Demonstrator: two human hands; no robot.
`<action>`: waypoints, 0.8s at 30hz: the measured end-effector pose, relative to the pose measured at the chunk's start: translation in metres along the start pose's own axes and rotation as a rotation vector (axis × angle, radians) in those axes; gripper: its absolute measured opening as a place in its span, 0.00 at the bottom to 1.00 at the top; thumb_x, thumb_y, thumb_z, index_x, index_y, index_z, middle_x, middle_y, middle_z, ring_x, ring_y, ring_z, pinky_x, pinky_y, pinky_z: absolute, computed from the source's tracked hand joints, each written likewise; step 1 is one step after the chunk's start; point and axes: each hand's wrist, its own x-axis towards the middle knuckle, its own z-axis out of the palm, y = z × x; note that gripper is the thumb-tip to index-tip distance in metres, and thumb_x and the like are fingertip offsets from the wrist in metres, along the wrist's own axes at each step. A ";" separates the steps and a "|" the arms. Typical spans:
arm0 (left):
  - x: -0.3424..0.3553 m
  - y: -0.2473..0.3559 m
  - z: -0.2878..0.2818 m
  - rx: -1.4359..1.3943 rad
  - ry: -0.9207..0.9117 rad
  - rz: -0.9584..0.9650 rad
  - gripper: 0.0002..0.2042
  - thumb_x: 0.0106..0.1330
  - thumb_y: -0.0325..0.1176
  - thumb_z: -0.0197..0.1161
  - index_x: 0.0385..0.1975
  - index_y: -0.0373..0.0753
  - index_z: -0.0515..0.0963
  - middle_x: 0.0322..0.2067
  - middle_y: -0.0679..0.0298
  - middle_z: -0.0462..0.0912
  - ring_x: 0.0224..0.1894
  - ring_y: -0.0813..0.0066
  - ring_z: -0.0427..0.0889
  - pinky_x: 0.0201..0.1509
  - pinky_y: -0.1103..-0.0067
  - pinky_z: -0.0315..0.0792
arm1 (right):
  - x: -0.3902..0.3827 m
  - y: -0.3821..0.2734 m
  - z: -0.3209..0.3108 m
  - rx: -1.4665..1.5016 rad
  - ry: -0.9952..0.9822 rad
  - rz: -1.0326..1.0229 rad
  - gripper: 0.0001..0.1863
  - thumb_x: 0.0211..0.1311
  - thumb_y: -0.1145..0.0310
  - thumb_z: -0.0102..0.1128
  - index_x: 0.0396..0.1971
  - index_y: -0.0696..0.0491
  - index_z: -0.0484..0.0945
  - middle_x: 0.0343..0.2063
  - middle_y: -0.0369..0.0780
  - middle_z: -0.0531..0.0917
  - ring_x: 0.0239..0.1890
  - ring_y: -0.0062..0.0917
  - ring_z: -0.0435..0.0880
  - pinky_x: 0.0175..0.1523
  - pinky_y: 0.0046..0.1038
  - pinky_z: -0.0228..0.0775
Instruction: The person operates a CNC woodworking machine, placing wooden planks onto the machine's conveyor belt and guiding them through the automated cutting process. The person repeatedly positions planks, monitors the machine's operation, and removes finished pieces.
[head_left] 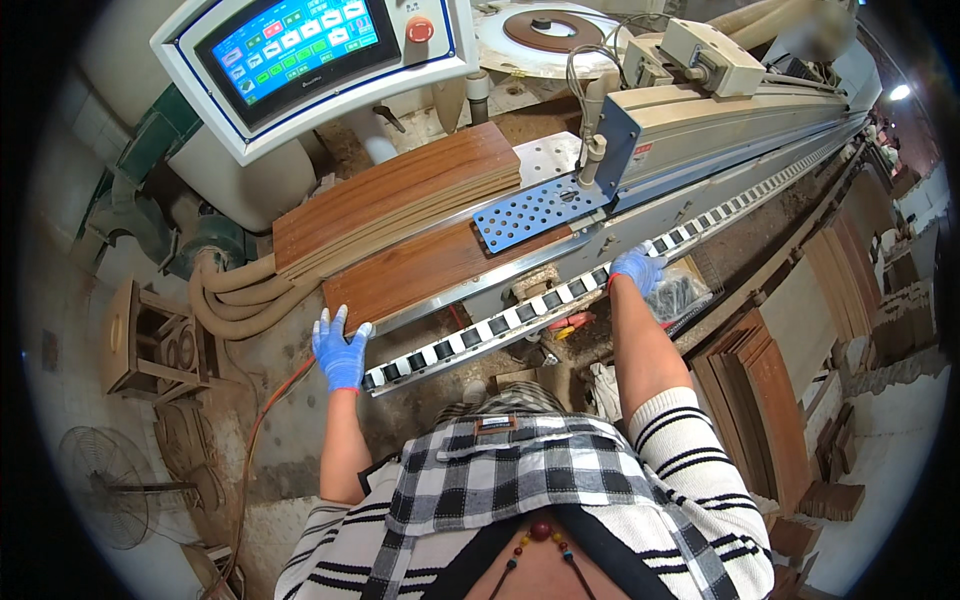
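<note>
My left hand (341, 352), in a blue and white work glove, lies with fingers spread at the near left end of a brown wood-grain board (400, 276). That board rests on the machine's bed, its far end running under a blue perforated plate (540, 212). My right hand (637, 268), gloved the same way, is over the long roller rail (520, 316) at the machine's front edge. Its fingers look bent against the rail, and whether they grip anything is hidden. Behind the board lies a stack of similar brown boards (400, 195).
A control panel with a lit screen (300, 45) and a red button (420, 30) stands at the upper left. The long machine housing (720, 110) stretches to the far right. Stacked panels (755, 400) lean at the right. Hoses (235, 300), a stool (150, 345) and a fan (105, 485) are left.
</note>
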 end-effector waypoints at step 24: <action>0.050 0.171 -0.023 0.198 -0.211 0.354 0.24 0.57 0.53 0.64 0.48 0.45 0.80 0.47 0.56 0.80 0.49 0.55 0.76 0.54 0.63 0.69 | 0.018 0.009 0.017 0.015 0.013 -0.005 0.33 0.67 0.42 0.43 0.60 0.54 0.62 0.52 0.51 0.72 0.52 0.47 0.76 0.53 0.46 0.71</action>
